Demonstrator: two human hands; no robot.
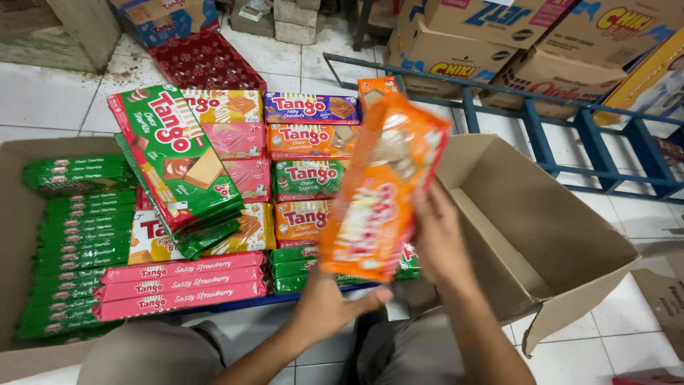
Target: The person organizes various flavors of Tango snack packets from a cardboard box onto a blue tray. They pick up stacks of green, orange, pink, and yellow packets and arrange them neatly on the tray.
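The right hand [436, 239] is closed on the right edge of a stack of orange wafer packets [381, 189], fingers wrapped behind it and thumb toward the camera; the left hand [329, 303] props the same stack from below, its thumb stretched out to the right under the bottom edge, its fingers hidden behind the wrapper, so the grip there is partly out of sight; the stack stands tilted in the air between the two hands, blurred, its top leaning to the right.

Just behind the stack and to the left of both hands lies a spread of wafer packets; a column of orange and green ones [310, 175] sits nearest, with a purple packet [311, 108] at its far end; below the stack, touching the area by the left hand, lie green packets [293, 271] on their sides; further left, three long pink packets [182, 285] lie side by side; beyond them a bundle of green packets with red trim [174, 160] leans tilted on top of the others; farthest left, rows of slim green packets [82, 257] fill a low cardboard tray [11, 207].

To the right of the right hand stands an open cardboard box [541, 228], its flap hanging toward the white tiled floor [57, 93]; behind that box runs a blue metal frame [570, 121], with more cardboard cartons [491, 43] stacked beyond it.
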